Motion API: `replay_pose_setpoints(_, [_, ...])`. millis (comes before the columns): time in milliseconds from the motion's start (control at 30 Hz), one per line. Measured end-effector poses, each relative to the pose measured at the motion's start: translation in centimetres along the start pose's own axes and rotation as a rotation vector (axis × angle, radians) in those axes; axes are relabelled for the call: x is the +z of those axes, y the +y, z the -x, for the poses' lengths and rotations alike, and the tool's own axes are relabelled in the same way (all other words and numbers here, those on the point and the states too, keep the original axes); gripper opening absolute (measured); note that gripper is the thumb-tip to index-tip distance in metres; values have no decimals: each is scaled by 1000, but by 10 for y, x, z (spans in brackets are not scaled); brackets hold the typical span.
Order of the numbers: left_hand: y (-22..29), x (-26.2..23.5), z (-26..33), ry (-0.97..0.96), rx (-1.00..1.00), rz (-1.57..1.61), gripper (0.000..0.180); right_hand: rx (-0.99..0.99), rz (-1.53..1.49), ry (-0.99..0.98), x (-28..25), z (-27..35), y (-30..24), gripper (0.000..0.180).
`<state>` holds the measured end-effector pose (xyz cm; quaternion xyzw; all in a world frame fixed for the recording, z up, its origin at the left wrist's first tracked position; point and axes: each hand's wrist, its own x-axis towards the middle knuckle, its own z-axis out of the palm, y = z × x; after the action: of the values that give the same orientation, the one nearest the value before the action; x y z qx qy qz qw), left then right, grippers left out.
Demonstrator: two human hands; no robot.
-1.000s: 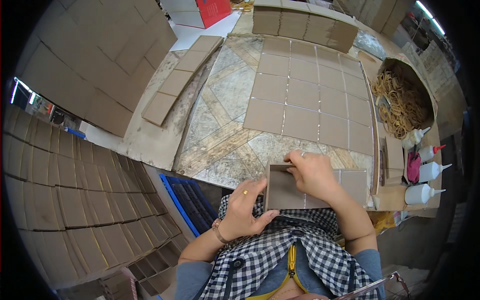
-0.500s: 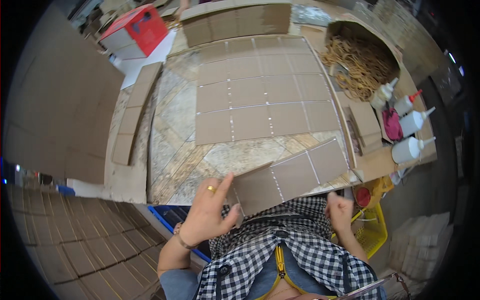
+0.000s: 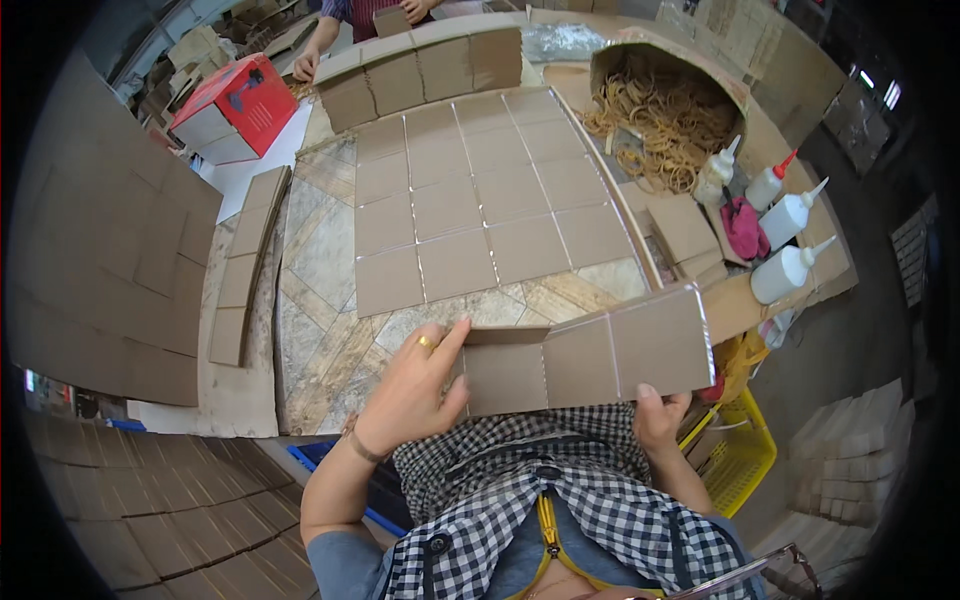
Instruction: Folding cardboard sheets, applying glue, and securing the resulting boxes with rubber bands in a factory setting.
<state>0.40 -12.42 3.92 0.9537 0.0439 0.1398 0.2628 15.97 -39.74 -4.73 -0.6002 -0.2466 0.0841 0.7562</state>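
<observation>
A long creased strip of brown cardboard [image 3: 583, 365] is held up along the near edge of the table, bent at its folds, with white glue along its right end. My left hand [image 3: 408, 390] is closed on its left end, index finger along the top edge and thumb below. At the lower right edge, my right hand [image 3: 660, 422] pinches the strip, thumb in front; its other fingers are partly hidden. Just beyond lie several flat cardboard strips [image 3: 450, 215] side by side, with white glue lines across their creases.
Folded cardboard strips [image 3: 245, 265] lie at the left. Behind stand a cardboard row [image 3: 425, 75] and a red box [image 3: 245, 105]; a co-worker's hand [image 3: 306, 64] is at far left. At right are rubber bands [image 3: 665, 120], glue bottles [image 3: 780, 275], a pink cloth [image 3: 743, 228] and a yellow basket [image 3: 745, 455].
My right hand has moved up and taken hold of the cardboard strip's right part. That end is now raised off the table. A co-worker has come into view at the far side.
</observation>
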Motion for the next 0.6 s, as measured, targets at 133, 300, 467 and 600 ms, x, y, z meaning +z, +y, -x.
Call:
replay_pose_setpoints(133, [-4,20,-29,66,19,37,61,-113,304,-193,34,-43,-36,29])
replay_pose_setpoints(300, [-1,28,-31,137,24,10,62,-336,553,-214,54,-55,-45,24])
replay_pose_setpoints(467, [13,18,-46,189,-55,-182,35,-180,350,-110,38,-49,-40,22])
replay_pose_setpoints(600, [9,26,-63,165,-123,-323,17,-19,135,74,19,-47,-30,25])
